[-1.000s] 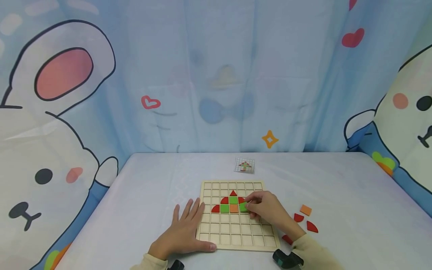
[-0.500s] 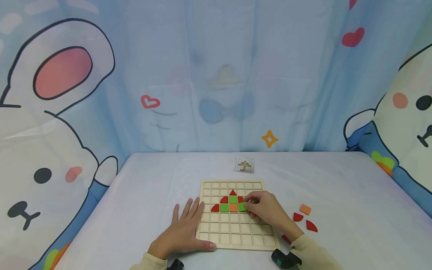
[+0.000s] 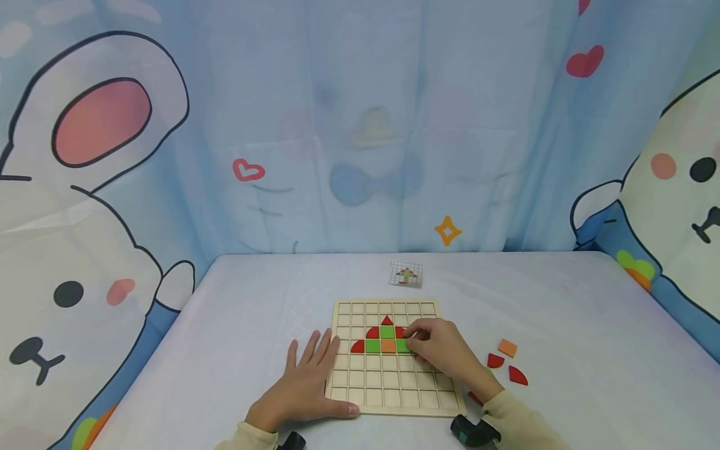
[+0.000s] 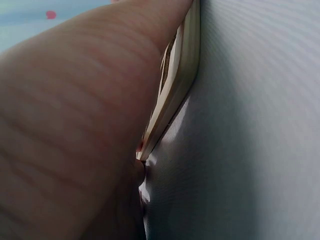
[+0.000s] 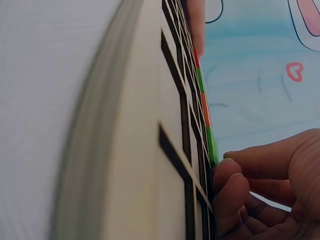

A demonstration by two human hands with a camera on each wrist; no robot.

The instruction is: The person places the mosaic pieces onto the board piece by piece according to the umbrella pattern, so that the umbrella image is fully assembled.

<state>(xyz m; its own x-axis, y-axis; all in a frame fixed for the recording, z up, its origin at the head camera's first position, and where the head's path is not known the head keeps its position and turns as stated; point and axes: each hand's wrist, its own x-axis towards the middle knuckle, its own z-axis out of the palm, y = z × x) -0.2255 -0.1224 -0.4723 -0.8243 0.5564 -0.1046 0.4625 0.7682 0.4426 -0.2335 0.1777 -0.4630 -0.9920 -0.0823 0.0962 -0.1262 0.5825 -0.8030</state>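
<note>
A pale wooden grid board (image 3: 390, 380) lies on the table in the head view. My left hand (image 3: 304, 384) is spread flat at its left edge, thumb along the near corner. My right hand (image 3: 441, 347) reaches over the board's right side, its thumb and index finger pinching a green square tile (image 3: 402, 345) in a cell; the right wrist view shows the fingertips (image 5: 227, 164) at this green tile (image 5: 212, 142). To its left are an orange square (image 3: 388, 345), another green square (image 3: 372, 345) and a red quarter-round (image 3: 358, 346). Above stand more red and green tiles, topped by a red triangle (image 3: 387, 320).
Loose tiles lie right of the board: an orange square (image 3: 507, 347), red quarter-rounds (image 3: 517, 375) and others partly hidden by the right forearm. Behind the board is a small pattern card (image 3: 405, 274). A printed blue curtain (image 3: 360, 125) hangs behind the table.
The green tile under my right fingertips has gone from slightly askew to level in its cell, in line with the row. My left hand keeps its place at the board.
</note>
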